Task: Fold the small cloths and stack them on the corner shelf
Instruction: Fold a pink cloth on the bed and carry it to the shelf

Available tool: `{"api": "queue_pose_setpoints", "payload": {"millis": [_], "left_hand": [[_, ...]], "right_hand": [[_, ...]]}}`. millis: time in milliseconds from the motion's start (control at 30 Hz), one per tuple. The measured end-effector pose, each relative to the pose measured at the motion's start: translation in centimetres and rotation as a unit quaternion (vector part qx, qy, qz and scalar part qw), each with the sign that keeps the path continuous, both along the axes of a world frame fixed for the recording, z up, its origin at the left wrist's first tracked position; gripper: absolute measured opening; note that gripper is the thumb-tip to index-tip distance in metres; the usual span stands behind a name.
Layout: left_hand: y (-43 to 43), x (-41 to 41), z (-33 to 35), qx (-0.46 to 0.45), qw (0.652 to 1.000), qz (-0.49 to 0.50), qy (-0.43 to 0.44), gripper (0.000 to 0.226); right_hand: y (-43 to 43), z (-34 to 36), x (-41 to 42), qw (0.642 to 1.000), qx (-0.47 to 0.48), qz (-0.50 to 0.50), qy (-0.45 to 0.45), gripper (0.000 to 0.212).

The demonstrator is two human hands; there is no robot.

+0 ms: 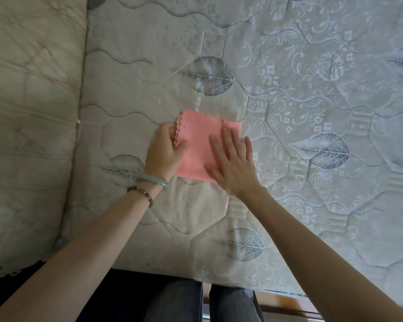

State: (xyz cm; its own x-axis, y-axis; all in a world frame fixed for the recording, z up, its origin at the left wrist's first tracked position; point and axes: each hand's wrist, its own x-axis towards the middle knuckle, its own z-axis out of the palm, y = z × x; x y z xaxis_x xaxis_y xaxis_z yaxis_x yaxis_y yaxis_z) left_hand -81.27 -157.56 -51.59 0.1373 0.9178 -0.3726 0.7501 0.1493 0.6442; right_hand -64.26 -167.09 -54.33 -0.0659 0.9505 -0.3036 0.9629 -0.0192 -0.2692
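Right hand (pixel 230 163) flat on cloth (pixel 196 140) | left hand (pixel 163 152) pinches edge (mattress (pixel 312 89) beneath)

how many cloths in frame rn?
1. The pink cloth lies on the mattress; the left hand grips its left edge, and the right hand presses flat on its right side. More may be out of frame.

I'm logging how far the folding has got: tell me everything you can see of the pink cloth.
The pink cloth is a small, soft-looking piece of fabric with a scalloped left edge, where layers appear stacked, so it seems already folded. It lies flat on the quilted mattress, slightly tilted. The left hand grips its left edge, thumb on top; the right hand presses flat on its right half with straight fingers, covering the near right corner.
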Motion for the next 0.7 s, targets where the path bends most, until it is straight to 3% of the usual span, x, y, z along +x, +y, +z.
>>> {"api": "queue_pose_setpoints", "payload": {"millis": [67,133,200,267,600,700], "left_hand": [[-0.1,-0.1,-0.1,0.121,0.982,-0.117,0.088,0.058],[-0.3,-0.2,-0.7,0.193,0.929,-0.271,0.162,0.063],[-0.6,-0.5,-2.0,0.207,0.877,-0.381,0.210,0.066],[-0.6,-1.0,-3.3,0.182,0.857,-0.418,0.238,0.071],[-1.8,-1.5,-3.5,0.182,0.863,-0.394,0.259,0.076],[-2.1,-1.0,-3.0,0.161,0.916,-0.298,0.214,0.075]], "right_hand": [[0.8,0.7,0.1,1.000,0.028,-0.005,0.001,0.063],[1.6,0.6,0.3,0.998,0.050,-0.011,-0.027,0.061],[1.7,-0.4,0.8,0.998,0.035,-0.009,-0.057,0.061],[1.3,-1.6,1.2,0.998,0.015,-0.004,-0.066,0.061],[-1.7,-1.4,0.4,0.999,0.019,-0.022,-0.046,0.062],[-1.9,-0.3,-0.1,0.994,0.015,-0.101,0.026,0.062]]}}
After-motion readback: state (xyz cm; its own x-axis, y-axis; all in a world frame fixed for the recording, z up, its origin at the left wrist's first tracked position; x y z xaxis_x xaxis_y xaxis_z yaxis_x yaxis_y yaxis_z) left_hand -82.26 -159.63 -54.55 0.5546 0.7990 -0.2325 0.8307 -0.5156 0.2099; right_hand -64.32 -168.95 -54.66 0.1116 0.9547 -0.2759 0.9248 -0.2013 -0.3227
